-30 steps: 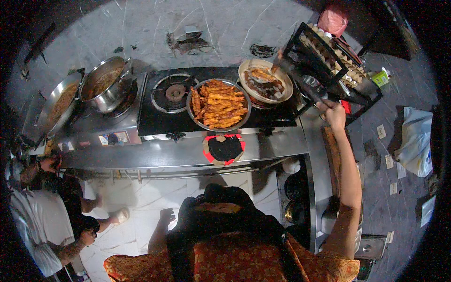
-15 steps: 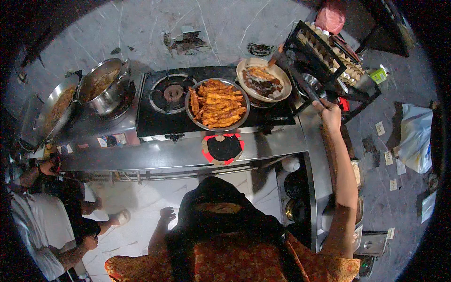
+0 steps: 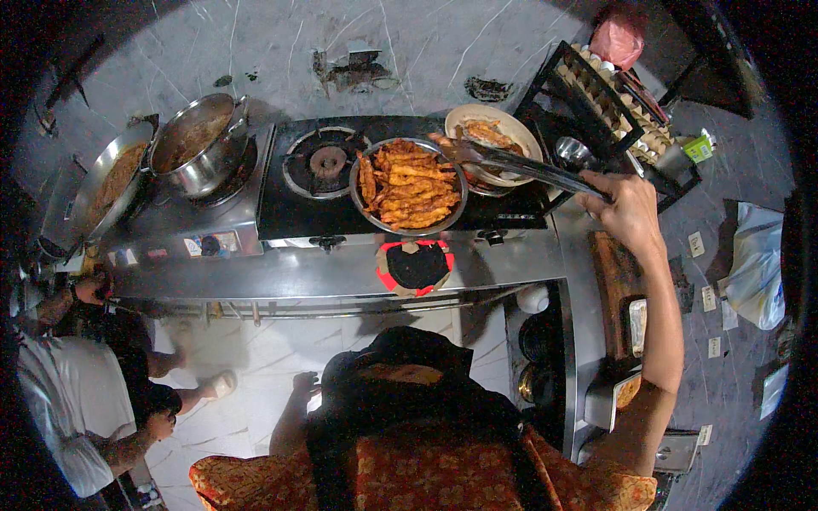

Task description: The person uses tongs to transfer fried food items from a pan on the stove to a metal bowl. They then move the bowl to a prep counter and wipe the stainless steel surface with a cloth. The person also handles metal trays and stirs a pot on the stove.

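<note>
One hand busy: right hand (image 3: 629,209) fingers curled tight around tongs (image 3: 520,162), tips over plate (image 3: 492,140) beside pan (image 3: 411,186) of fried strips. Left hand (image 3: 304,385) hangs low, fingers loosely spread, holding nothing.

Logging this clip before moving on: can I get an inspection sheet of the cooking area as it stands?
Surface: steel counter carrying a black two-burner stove.
Job's things: metal tongs reaching over a beige plate; pan of orange fried strips.
Clutter: steel pot, wide pan, black rack.
Grippers: right hand grips the tongs; left hand hangs empty.
Cables: nothing seen.
Surroundings: marble wall, another person at left.
</note>
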### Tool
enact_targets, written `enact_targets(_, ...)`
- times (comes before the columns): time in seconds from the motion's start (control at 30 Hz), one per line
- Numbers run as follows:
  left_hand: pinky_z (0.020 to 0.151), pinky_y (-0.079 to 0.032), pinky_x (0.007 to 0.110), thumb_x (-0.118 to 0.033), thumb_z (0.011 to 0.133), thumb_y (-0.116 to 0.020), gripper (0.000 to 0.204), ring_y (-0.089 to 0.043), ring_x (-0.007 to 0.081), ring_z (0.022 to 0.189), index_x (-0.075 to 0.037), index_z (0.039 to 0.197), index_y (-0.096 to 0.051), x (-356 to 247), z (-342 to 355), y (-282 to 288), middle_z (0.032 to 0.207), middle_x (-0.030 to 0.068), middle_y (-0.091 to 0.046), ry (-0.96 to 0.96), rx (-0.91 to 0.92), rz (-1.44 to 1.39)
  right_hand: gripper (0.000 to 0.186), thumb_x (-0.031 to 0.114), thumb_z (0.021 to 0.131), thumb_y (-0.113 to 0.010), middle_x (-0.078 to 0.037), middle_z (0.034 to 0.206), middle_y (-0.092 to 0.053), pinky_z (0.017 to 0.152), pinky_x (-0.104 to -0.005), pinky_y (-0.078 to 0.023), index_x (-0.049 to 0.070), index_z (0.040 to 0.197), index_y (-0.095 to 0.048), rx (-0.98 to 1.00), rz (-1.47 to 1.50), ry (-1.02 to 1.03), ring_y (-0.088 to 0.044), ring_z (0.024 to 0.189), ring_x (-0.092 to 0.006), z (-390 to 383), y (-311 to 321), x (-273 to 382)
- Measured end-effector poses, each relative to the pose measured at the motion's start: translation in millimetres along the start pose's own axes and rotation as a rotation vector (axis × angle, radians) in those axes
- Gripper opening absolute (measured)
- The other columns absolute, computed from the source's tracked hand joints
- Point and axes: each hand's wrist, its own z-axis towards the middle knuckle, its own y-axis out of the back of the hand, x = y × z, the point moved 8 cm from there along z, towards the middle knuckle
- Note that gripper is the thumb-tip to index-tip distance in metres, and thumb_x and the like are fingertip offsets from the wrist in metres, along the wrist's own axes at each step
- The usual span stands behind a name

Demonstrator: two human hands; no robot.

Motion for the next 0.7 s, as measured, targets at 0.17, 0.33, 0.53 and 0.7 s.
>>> enact_targets(0.17, 0.060, -0.052, 0.042, -0.020, 0.083, -0.054, 0.026, -0.059, 0.0292, 0.071, -0.002, 0.101, -0.058, 23.4, 2.8, 20.3, 0.096, 0.0136, -0.058, 0.365, -0.403, 0.147, 0.031, 0.027, 0.068, -0.069, -0.014, 0.071, -0.063, 0.056, -0.0384, -0.045, 0.010, 0.095, -0.068, 0.045, -0.221, 0.233, -0.060, 0.062, -0.0299, 22.3, 7.7, 54.7)
enact_targets(0.33, 0.059, -0.049, 0.041, -0.021, 0.084, -0.052, 0.025, -0.057, 0.0286, 0.068, -0.005, 0.103, -0.057, 26.6, 1.7, 22.0, 0.092, 0.0134, -0.058, 0.328, -0.379, 0.085, 0.034, 0.026, 0.067, -0.070, -0.013, 0.067, -0.061, 0.054, -0.0398, -0.044, 0.014, 0.099, -0.066, 0.043, -0.245, 0.382, -0.059, 0.062, -0.0301, 43.1, -1.4, 76.4)
enact_targets(0.53, 0.065, -0.048, 0.048, -0.024, 0.087, -0.041, 0.029, -0.056, 0.0332, 0.073, -0.005, 0.103, -0.056, 41.5, -6.9, 28.2, 0.091, 0.0117, -0.058, 0.362, -0.349, -0.032, 0.032, 0.027, 0.067, -0.070, -0.017, 0.070, -0.063, 0.063, -0.0407, -0.047, 0.010, 0.094, -0.068, -0.017, -0.141, 0.274, -0.061, 0.068, -0.0324, 51.4, 26.2, 62.4)
enact_targets(0.7, 0.067, -0.049, 0.047, -0.021, 0.085, -0.046, 0.028, -0.055, 0.0325, 0.075, -0.004, 0.106, -0.054, 40.6, -13.8, 23.5, 0.093, 0.0124, -0.057, 0.345, -0.257, -0.156, 0.027, 0.031, 0.069, -0.066, -0.017, 0.068, -0.063, 0.062, -0.0416, -0.050, 0.008, 0.083, -0.069, -0.100, -0.332, 0.121, -0.063, 0.066, -0.0307, 64.0, 13.1, 0.9)
